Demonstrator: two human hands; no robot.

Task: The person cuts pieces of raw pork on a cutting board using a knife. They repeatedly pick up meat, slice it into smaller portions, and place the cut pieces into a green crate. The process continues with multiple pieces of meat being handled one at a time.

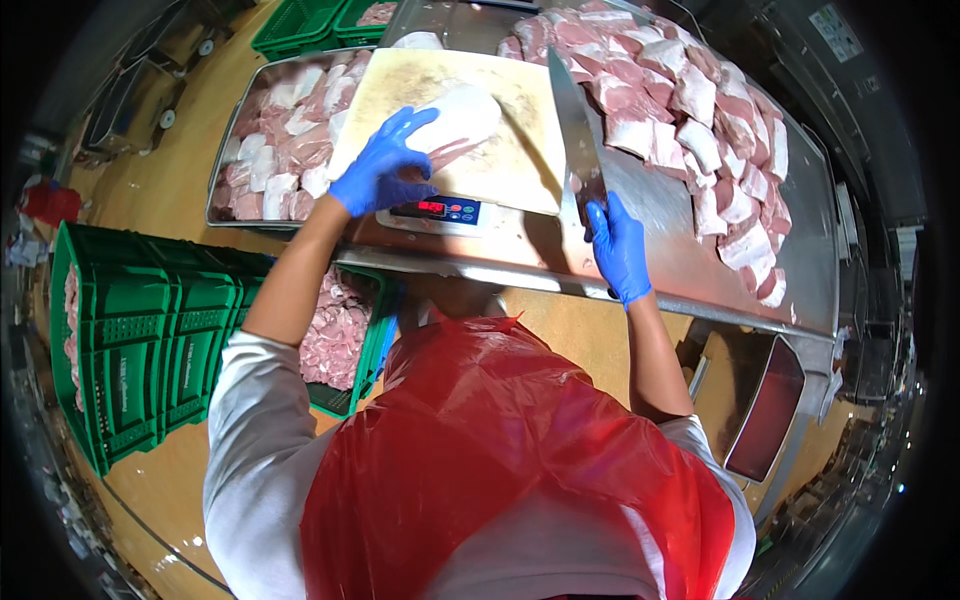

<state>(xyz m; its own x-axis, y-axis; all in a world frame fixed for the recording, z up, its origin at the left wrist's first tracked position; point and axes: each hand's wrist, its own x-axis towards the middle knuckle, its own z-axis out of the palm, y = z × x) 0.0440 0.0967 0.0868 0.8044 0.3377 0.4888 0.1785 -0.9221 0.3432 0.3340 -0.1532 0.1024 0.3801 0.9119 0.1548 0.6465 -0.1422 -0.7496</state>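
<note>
- Left grip (pixel 385 165) is sitting wide open, fingers bent, at the left end of the meat slab (pixel 468 112); honestly can't tell if the fingertips are pressing on it or just hovering beside it.
- Right grip (pixel 622 245) is closing firmly around the handle of the knife (pixel 577 125), near the counter's front edge, blade pointing toward the far edge.
- The slab is lying on the pale cutting board (pixel 400 85), left of the counter's middle. Fat's looking slick to me, so a light hold could be letting it skid mid-cut.
- Biggest worry: those bare-gloved fingers are sharing a small board with a long blade. A slip or a glance away could be costing a fingertip.
- The board is resting over a scale (pixel 440 210) by the front edge, so leaning hard could be rocking it.
- Cut pieces (pixel 690 95) are heaping up toward the counter's far and right edges, crowding the blade's right side.
- A full metal tub (pixel 255 224) is hugging the left edge, blocking that elbow.
- Green crates (pixel 130 330) are standing below the front-left corner, boxing in the feet.
</note>
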